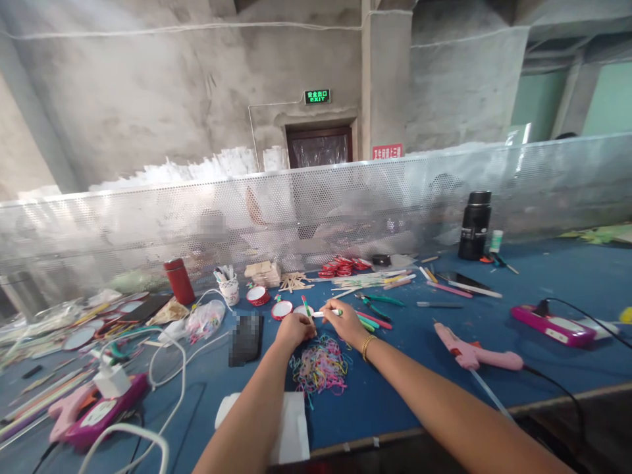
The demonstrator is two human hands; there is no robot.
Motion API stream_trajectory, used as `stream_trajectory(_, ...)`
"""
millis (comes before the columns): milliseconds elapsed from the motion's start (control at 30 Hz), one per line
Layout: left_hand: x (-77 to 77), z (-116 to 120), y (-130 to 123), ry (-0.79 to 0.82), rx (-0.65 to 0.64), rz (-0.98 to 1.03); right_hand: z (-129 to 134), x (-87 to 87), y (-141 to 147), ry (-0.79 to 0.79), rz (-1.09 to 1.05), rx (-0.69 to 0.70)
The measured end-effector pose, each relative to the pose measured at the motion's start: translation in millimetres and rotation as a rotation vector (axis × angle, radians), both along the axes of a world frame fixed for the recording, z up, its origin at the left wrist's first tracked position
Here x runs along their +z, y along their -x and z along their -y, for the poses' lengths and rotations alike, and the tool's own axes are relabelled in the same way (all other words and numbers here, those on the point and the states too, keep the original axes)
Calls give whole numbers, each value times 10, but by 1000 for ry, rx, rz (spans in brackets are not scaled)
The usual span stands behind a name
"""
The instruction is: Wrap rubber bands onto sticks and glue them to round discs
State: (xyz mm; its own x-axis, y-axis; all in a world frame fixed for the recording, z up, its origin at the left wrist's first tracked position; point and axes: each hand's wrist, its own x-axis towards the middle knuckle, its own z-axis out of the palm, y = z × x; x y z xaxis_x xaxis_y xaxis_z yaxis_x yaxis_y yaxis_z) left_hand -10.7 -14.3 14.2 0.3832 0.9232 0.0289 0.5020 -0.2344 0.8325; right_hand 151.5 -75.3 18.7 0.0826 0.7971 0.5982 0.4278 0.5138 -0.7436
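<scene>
Upright in my left hand [296, 331], pinched in the fingers, is a thin craft stick [307, 305] with red and green colour on its upper part. My right hand [347, 324] is closed around a white marker pen [326, 314], whose tip points at the stick. Just below both hands lies a tangled pile of colourful thin cords [320, 368]. Small red-rimmed round drums [282, 310] sit just beyond my left hand. Several coloured markers [368, 321] and green-handled pliers [382, 299] lie to the right of my right hand.
A pink glue gun [474, 352] and purple power strip [553, 326] are at right, another power strip [106, 411] at left with looping white cables. A black phone [245, 339], red bottle [179, 281] and black bottle [474, 226] stand around. A perforated metal screen [276, 204] runs behind.
</scene>
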Motion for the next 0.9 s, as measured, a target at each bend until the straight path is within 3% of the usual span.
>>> stream_trajectory(900,-57,-80,-18,17,2,-25,32,30,-9,2,1,7)
